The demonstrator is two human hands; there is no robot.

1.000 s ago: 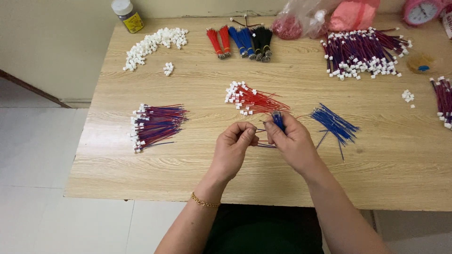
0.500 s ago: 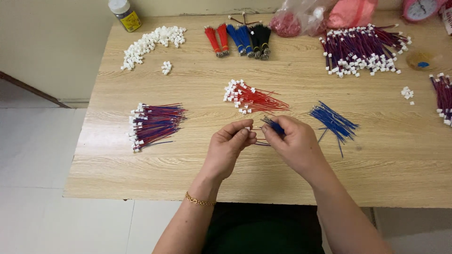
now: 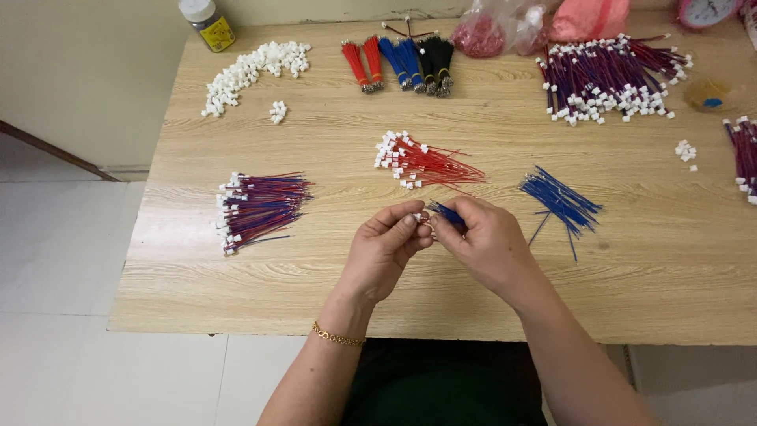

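My left hand and my right hand meet over the front middle of the wooden table. Left fingertips pinch a small white connector. The right fingers hold a blue wire whose end touches that connector. Just beyond the hands lies a bunch of red wires with white connectors. A loose pile of blue wires lies to the right of my right hand. A bundle of red-and-blue wires with connectors lies to the left.
Loose white connectors spread at the back left beside a small jar. Red, blue and black wire bundles sit at the back middle. A big heap of wired connectors and plastic bags are back right.
Both hands drifted slightly while staying together; the blue wire end has come closer to the connector held in the left fingers.
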